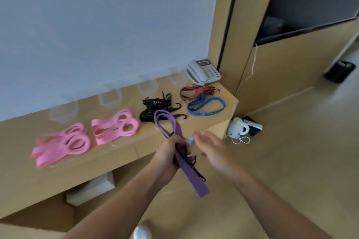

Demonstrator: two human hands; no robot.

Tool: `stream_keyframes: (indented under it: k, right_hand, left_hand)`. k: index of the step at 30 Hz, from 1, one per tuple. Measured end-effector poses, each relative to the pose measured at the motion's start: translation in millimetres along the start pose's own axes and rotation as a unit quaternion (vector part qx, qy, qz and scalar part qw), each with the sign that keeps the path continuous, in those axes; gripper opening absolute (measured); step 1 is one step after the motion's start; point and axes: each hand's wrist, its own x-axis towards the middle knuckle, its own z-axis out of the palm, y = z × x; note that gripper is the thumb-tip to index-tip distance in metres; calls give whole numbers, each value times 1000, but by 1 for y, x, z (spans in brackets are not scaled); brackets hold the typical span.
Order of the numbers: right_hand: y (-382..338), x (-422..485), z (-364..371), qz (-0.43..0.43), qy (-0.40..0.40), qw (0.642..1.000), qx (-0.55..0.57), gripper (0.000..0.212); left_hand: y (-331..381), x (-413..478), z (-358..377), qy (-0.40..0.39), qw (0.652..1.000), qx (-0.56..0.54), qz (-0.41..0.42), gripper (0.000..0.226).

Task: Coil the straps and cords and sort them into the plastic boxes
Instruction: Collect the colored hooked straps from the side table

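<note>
The left hand [171, 153] grips the folded purple strap [177, 129] in a fist, just off the counter's [144, 136] front edge. The right hand [211, 147] beside it is flat and holds nothing. Left of the telephone [203, 71], four clear boxes [109, 98] line the wall. Before them lie two pink strap bundles [114, 126], one black cord pile [155, 106], one red cord [194, 92] and one blue cord [206, 105].

Left hand [171, 153] grips a folded purple strap [178, 136]; right hand [211, 147] hovers beside.
</note>
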Motion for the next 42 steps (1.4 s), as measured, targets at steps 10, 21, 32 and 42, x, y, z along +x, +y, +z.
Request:
stream_keyframes:
  k: [10, 21, 32, 42]
  right_hand:
    - [14, 87, 33, 21, 74, 997, -21, 39]
    - [2, 197, 51, 68, 151, 986, 34, 50]
    - [4, 329, -66, 7, 3, 930, -367, 24]
    - [48, 436, -102, -155, -96, 762, -621, 57]
  left_hand:
    - [56, 120, 16, -112, 984, 94, -100, 14]
    - [115, 208, 3, -170, 971, 114, -123, 20]
    - [131, 284, 22, -2, 965, 262, 14, 21]
    - [104, 300, 34, 181, 793, 556, 173, 26]
